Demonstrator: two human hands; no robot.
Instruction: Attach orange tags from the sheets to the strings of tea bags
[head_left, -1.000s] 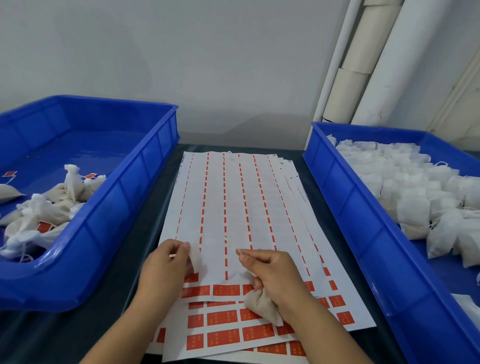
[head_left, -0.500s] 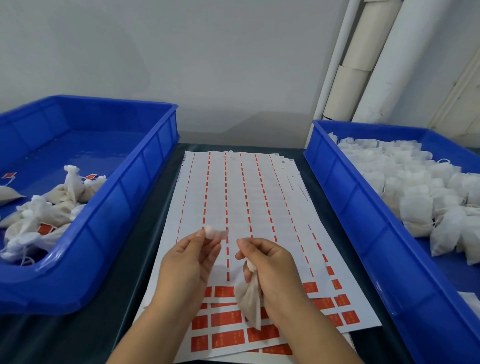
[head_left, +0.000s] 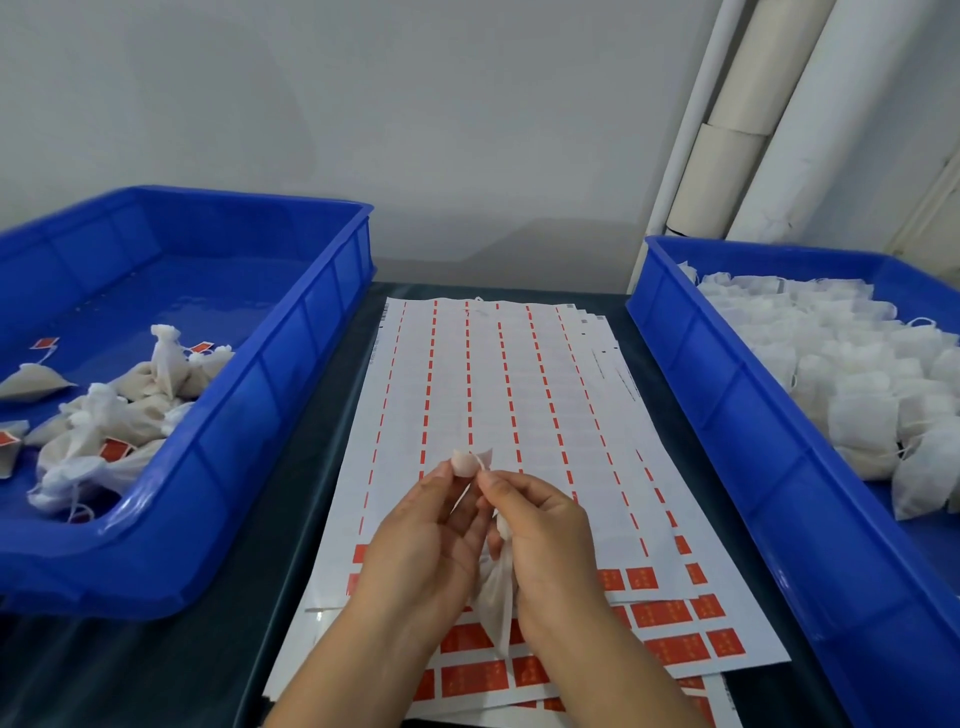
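A small pale peeled tag (head_left: 470, 461) is pinched by the left hand (head_left: 426, 545) above the stacked white sheets of orange tags (head_left: 519, 415); a white mesh tea bag (head_left: 496, 597) is gripped by the right hand (head_left: 545, 540). The dark tabletop (head_left: 291, 519) is flanked closely by two blue plastic crates (head_left: 291, 374), beneath a grey wall (head_left: 415, 130).

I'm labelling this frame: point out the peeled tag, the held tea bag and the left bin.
tag (head_left: 470, 461), head view, its pale back face above the fingertips
tea bag (head_left: 496, 597), head view, its hanging body
left bin (head_left: 291, 358), head view, its right wall
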